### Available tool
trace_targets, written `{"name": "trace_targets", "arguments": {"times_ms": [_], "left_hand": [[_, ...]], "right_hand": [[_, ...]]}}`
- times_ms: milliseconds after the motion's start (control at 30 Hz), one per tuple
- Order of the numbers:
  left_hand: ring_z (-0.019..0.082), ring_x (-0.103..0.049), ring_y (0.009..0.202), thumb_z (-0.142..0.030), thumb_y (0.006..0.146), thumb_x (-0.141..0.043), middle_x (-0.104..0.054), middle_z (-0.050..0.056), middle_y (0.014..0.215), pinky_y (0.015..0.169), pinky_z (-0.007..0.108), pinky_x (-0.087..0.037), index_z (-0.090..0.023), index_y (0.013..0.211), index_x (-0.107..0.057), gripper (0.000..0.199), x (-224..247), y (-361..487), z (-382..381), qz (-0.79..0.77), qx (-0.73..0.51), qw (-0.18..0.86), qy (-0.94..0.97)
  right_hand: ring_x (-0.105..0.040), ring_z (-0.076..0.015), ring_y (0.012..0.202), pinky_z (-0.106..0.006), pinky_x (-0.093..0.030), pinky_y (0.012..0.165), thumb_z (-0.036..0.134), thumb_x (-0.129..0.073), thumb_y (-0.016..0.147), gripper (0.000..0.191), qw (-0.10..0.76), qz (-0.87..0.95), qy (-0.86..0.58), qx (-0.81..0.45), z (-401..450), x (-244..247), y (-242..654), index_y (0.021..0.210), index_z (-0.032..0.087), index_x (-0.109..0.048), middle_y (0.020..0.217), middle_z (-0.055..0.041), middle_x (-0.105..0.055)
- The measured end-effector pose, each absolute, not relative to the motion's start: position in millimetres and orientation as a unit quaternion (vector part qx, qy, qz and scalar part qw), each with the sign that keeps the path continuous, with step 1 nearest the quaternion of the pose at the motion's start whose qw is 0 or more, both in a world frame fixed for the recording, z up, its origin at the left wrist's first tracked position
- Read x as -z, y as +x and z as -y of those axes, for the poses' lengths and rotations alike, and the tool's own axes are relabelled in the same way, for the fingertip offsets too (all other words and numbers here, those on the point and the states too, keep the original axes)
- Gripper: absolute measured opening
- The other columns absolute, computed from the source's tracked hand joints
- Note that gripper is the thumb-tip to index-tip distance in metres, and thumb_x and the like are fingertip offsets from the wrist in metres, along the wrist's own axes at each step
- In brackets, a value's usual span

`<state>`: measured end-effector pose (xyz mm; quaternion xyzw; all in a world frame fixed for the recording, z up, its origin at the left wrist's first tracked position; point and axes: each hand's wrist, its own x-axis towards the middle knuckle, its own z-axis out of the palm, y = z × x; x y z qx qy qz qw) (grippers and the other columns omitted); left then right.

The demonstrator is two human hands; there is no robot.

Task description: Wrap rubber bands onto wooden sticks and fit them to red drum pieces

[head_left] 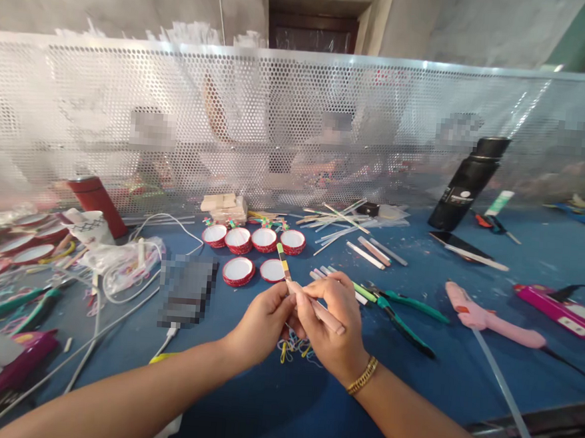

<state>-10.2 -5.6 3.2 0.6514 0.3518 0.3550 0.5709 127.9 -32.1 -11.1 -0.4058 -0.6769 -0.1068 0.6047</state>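
You're seemingly colouring: left hand [260, 320] pinching a stick [284, 263] toward eleven o'clock, right hand [341, 344] gripping a pen [329, 319]. It's likely needing steadiness next.

A craft workshop: on the blue table [239, 412] lie a glue gun [476, 317] and pliers [399, 324]; behind it, a bare grey wall [137, 1].

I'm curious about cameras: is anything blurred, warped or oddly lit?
Head view: bottle and flask lean outward, likely lens distortion; pixel blocks hide a corded device. Head view too: things behind the mesh look hazy, its top edge glares; shadow darkens the table below left hand and right hand.
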Motion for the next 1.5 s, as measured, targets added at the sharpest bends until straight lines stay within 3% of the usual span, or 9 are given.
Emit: {"name": "trace_targets", "arguments": {"times_ms": [567, 833, 1200, 1500], "left_hand": [[0.014, -0.059, 0.054, -0.057, 0.089, -0.058, -0.060, -0.002, 0.061, 0.047, 0.023, -0.040, -0.019, 0.084, -0.055, 0.038, -5.1, -10.3, 6.7, -0.358, -0.348, 0.578, 0.645], [0.014, -0.060, 0.053, -0.062, 0.089, -0.057, -0.061, -0.002, 0.060, 0.046, 0.022, -0.038, -0.019, 0.089, -0.055, 0.043, -6.3, -9.9, 6.1, -0.351, -0.352, 0.583, 0.643], [0.014, -0.058, 0.053, -0.060, 0.087, -0.061, -0.060, -0.002, 0.061, 0.046, 0.023, -0.039, -0.019, 0.083, -0.055, 0.041, -5.2, -9.9, 6.3, -0.351, -0.361, 0.585, 0.636], [0.014, -0.059, 0.052, -0.063, 0.086, -0.061, -0.060, -0.003, 0.059, 0.045, 0.023, -0.039, -0.019, 0.086, -0.055, 0.044, -7.0, -10.2, 7.3, -0.349, -0.363, 0.589, 0.632]], "right_hand": [[-0.064, -0.0166, 0.071, -0.043, -0.045, 0.087, 0.017, -0.061, 0.095, 0.008, 0.598, 0.684, -0.408, 0.091, 30.8, 15.2, 130.1, 0.090, 0.023, -0.059, 0.076, 0.0014, -0.067], [-0.062, -0.0164, 0.068, -0.040, -0.047, 0.080, 0.016, -0.063, 0.094, 0.011, 0.618, 0.660, -0.412, 0.111, 30.4, 10.8, 131.0, 0.087, 0.023, -0.059, 0.074, 0.0003, -0.067], [-0.066, -0.0169, 0.072, -0.043, -0.045, 0.088, 0.016, -0.061, 0.094, 0.007, 0.601, 0.684, -0.403, 0.089, 31.3, 14.6, 129.8, 0.091, 0.022, -0.060, 0.077, 0.0012, -0.068], [-0.065, -0.0169, 0.071, -0.041, -0.047, 0.084, 0.017, -0.063, 0.094, 0.008, 0.614, 0.666, -0.412, 0.095, 30.9, 12.6, 129.9, 0.089, 0.023, -0.060, 0.075, 0.0008, -0.069]]}}
